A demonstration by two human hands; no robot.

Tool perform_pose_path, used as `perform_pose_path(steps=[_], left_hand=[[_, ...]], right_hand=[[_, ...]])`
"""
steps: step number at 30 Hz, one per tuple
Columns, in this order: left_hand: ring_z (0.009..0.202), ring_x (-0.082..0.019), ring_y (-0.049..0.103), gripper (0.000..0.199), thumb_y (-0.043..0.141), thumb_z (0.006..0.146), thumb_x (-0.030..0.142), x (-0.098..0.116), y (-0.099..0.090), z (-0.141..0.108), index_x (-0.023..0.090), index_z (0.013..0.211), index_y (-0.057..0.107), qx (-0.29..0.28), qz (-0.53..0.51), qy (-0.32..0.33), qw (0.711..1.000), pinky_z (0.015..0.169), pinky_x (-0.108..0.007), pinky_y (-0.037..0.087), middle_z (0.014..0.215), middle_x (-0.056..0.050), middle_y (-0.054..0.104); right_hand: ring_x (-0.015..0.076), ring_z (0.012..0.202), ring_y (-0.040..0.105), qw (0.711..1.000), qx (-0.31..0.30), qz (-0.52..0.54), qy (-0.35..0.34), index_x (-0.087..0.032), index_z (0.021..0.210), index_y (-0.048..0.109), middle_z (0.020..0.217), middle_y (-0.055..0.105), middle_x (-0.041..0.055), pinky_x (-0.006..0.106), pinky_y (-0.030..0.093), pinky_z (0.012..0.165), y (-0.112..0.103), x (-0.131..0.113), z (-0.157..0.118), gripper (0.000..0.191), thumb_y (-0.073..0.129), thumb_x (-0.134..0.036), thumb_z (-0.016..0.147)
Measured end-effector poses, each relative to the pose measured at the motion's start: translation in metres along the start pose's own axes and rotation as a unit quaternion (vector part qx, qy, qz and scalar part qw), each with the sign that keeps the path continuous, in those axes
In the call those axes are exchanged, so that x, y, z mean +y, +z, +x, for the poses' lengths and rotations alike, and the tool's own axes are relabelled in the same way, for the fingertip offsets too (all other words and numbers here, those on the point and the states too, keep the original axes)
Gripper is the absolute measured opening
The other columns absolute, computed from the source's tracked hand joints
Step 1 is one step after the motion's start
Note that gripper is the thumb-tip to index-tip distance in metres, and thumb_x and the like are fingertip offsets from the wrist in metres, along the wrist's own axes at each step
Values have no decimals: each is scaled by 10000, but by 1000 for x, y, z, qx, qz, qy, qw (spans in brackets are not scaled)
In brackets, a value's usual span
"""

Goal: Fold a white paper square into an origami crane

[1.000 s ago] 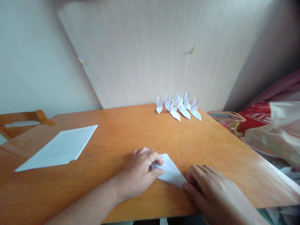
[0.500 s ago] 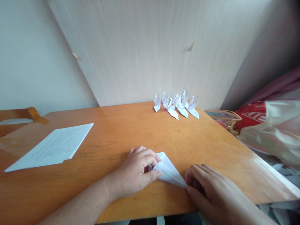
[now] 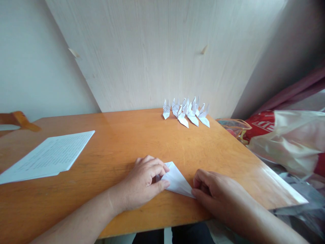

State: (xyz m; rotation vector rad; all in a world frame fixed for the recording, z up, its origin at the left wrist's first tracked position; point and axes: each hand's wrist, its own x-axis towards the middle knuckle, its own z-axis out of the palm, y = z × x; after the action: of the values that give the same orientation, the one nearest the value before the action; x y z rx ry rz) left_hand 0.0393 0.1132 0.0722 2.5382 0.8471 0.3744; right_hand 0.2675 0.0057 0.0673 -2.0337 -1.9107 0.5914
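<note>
A folded piece of white paper (image 3: 177, 181) lies on the wooden table near its front edge, its narrow tip pointing right. My left hand (image 3: 145, 183) grips the wide left end, with the thumb on top and the fingers curled over the upper left edge. At the narrow tip, my right hand (image 3: 215, 189) pinches the paper between thumb and forefinger. The far left part of the paper is hidden under my left fingers. Several folded paper cranes (image 3: 192, 114) stand together at the back of the table.
A stack of printed sheets (image 3: 58, 152) lies at the left of the table (image 3: 122, 135). Beyond the right edge are a red and white bag (image 3: 286, 132) and a clear pouch with orange trim (image 3: 233, 125). A pale wooden panel (image 3: 147, 54) rises behind the table.
The whole view has shifted slightly, so the cranes, sheets and hands appear a little further left. Both hands keep their hold on the folded paper, whose shape looks the same.
</note>
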Motion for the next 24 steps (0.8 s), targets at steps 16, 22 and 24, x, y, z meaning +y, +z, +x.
perform_pose_path(steps=[16,22,24], left_hand=[[1016,-202,534,119,562,957,303,4,-1,2,256,937,669,-13,9,-7,1000,918,-376,355,1065,17,677],[1038,-216,537,124,563,948,309,3,0,2,261,944,678,-12,1,-9,1000,929,-384,363,1068,1,679],[1051,-218,538,125,565,947,317,3,0,2,266,956,678,-13,0,-7,1000,938,-386,365,1072,0,677]], right_hand=[[120,578,501,981,-172,-37,-77,-214,748,637,675,634,-32,248,275,510,-40,-10,27,62,582,-187,753],[123,606,524,969,-232,-1,-83,-209,803,647,701,639,-34,230,307,517,-49,-4,33,106,589,-158,731],[124,630,535,962,-253,15,-101,-203,823,658,729,653,-29,228,342,550,-51,-2,36,94,586,-179,767]])
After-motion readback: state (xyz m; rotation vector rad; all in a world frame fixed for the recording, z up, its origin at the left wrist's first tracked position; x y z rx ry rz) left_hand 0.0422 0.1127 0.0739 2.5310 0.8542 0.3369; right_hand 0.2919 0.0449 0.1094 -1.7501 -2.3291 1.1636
